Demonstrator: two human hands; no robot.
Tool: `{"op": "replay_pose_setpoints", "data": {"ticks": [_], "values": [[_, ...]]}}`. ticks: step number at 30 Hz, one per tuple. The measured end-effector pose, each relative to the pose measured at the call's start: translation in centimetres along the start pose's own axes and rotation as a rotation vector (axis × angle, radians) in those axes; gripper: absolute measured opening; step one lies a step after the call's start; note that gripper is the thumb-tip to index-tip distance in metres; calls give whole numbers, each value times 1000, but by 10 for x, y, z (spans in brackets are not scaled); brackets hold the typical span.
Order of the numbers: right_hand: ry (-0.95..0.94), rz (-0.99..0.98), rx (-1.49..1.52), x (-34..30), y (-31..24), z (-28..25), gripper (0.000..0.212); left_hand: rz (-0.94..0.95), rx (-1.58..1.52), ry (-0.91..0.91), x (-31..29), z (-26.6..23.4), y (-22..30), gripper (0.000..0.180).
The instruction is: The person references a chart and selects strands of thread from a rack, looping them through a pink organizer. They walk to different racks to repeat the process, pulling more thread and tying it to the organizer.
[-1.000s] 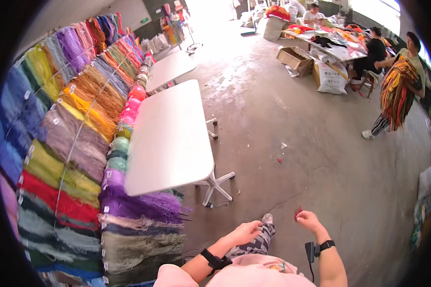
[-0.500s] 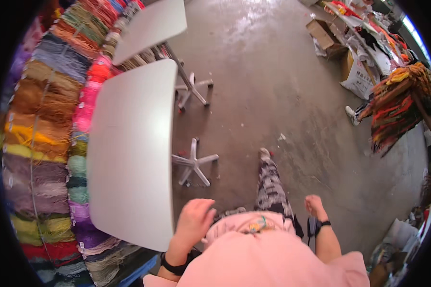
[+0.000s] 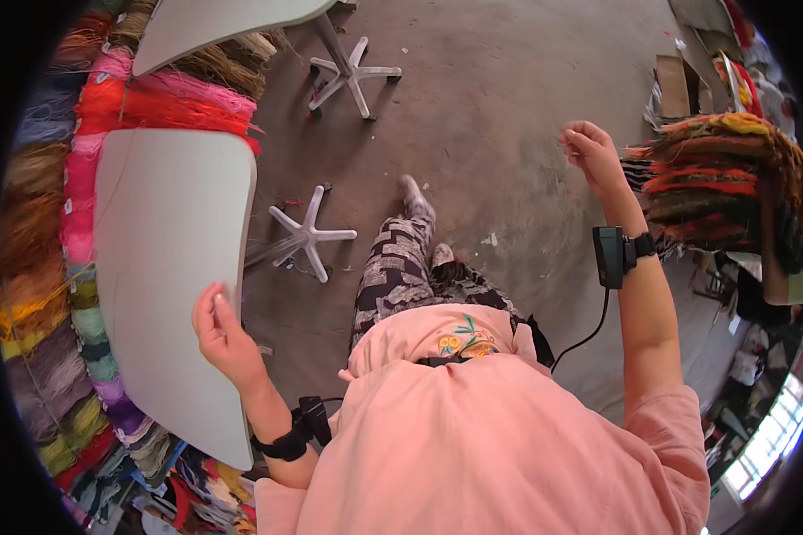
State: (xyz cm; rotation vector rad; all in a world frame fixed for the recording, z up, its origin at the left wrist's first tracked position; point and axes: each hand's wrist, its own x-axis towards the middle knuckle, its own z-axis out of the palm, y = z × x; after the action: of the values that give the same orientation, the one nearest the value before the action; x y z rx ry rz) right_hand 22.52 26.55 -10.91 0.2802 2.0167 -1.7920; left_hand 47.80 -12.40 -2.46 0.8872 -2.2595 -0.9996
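Note:
My left hand (image 3: 221, 332) is raised over the right edge of the near white table (image 3: 174, 267), its fingers loosely bent and the thumb apart, with nothing in it. Whether it touches the tabletop is hard to judge. My right hand (image 3: 591, 153) reaches forward above the floor at the right, fingers half curled and no object between them. Nearest to it hangs a thick bundle of orange, red and dark green yarn (image 3: 723, 183). Each wrist has a black strap; a small dark box with a cable (image 3: 608, 257) sits on the right one.
Along the left, yarn skeins in many colours (image 3: 36, 312) line a rack. Another white table (image 3: 232, 22) stands farther ahead. A star-shaped wheeled base (image 3: 310, 234) juts onto the concrete floor (image 3: 491, 107). An open cardboard box (image 3: 681, 86) lies at the far right.
I have stepped forward, so the tables and yarn bundle sit differently in view. My right hand has swung forward and up; my left has moved out over the table. The legs have changed stride.

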Motion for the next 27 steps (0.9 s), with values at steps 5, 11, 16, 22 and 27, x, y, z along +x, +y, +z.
{"op": "replay_pose_setpoints", "data": {"ticks": [5, 11, 16, 22, 27], "values": [[-216, -2, -48, 88, -55, 38, 9, 9, 215, 214, 20, 35, -2, 20], [-385, 7, -89, 179, -121, 44, 9, -132, 508, 327, 23, 47, 3, 23], [-758, -213, -179, 247, -213, 92, 14, -243, 775, 352, 32, 43, 22, 26], [-1123, -407, -256, 325, -297, 163, 16, -377, 925, 388, 40, 64, 33, 27], [-1357, -504, -402, 368, -349, 208, 17, -529, 779, 647, 64, 111, 72, 26]]}}
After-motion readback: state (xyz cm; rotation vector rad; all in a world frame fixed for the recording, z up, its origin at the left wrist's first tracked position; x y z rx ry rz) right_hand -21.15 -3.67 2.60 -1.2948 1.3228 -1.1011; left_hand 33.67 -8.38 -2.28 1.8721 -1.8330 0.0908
